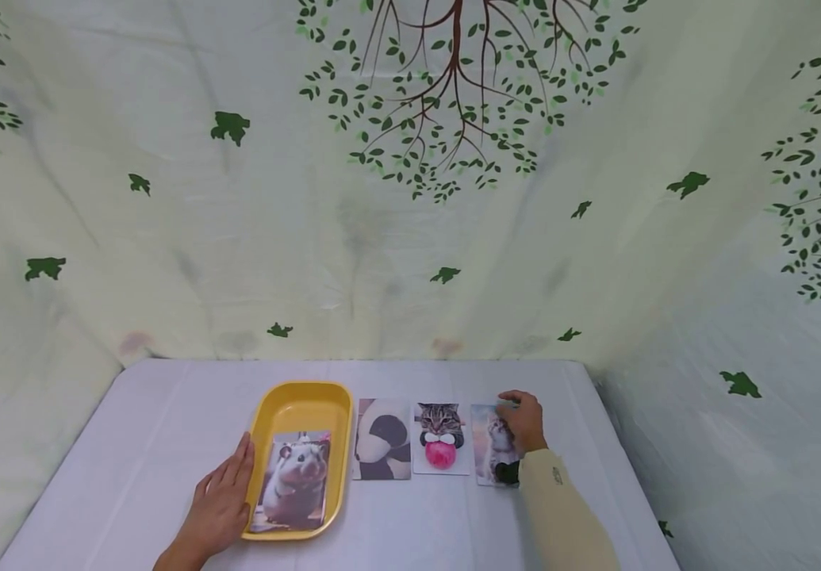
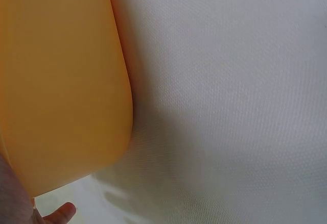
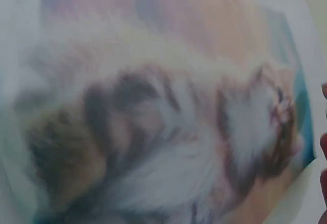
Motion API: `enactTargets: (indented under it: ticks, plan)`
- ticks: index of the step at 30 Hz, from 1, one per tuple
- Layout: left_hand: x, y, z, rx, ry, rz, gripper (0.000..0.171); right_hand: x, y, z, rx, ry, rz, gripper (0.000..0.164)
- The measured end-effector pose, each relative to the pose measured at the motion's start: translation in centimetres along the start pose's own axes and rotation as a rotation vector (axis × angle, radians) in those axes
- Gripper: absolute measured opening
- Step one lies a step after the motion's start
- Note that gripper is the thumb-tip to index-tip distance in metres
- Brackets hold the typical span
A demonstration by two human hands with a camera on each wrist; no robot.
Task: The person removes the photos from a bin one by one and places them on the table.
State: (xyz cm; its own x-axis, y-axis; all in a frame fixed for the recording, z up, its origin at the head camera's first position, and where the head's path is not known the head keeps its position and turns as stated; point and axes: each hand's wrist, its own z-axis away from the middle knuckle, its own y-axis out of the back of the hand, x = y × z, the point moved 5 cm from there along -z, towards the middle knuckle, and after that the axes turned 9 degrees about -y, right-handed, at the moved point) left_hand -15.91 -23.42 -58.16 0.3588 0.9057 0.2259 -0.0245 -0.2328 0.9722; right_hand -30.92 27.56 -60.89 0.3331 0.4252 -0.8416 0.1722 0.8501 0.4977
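Observation:
My left hand [image 1: 220,496] lies along the left side of a yellow tray [image 1: 301,388], its fingers straight against the rim. In the left wrist view the outer wall of the tray [image 2: 66,81] fills the left side, with a fingertip [image 2: 64,212] at the bottom. Inside the tray lies a hamster picture card [image 1: 294,484], seemingly on top of others. My right hand [image 1: 524,419] is over the upper right of a kitten picture card [image 1: 489,444], fingers loosely bent. The right wrist view shows this card [image 3: 168,117] large and blurred, with fingertips [image 3: 324,147] just past its edge.
Left of the kitten card, a card with a cat and pink ball [image 1: 441,454] and a card with a black-and-white close-up [image 1: 383,440] lie in a row. A white cloth covers the table [image 1: 446,523]. Leaf-patterned curtains [image 1: 381,277] stand behind and beside it.

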Motion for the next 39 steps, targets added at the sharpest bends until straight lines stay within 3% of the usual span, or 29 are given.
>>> enactTargets:
  ticks: [5,10,20,23,30,39]
  plan:
    - [-0.1,-0.1,0.0,-0.013,0.009,0.003,0.083,-2.0,-0.6,1.1,0.034,0.096,-0.004,0.022]
    - [0.0,-0.2,-0.1,-0.032,0.025,0.012,0.081,-4.4,-2.8,2.9,0.011,0.206,-0.03,0.017]
    - [0.1,0.0,-0.1,-0.011,0.018,-0.003,0.08,-8.3,-10.9,8.8,-0.258,0.318,-0.104,0.015]
    - [0.1,0.1,-0.1,-0.01,0.022,0.0,0.079,-9.9,-13.5,10.8,-0.295,0.374,-0.1,0.014]
    - [0.0,0.2,-0.1,-0.023,0.033,0.01,0.077,-12.9,-18.3,14.3,-0.386,0.322,-0.117,0.013]
    - [0.1,0.2,-0.1,-0.006,0.012,0.006,0.081,-15.7,-22.1,16.3,-0.459,0.316,-0.115,0.012]
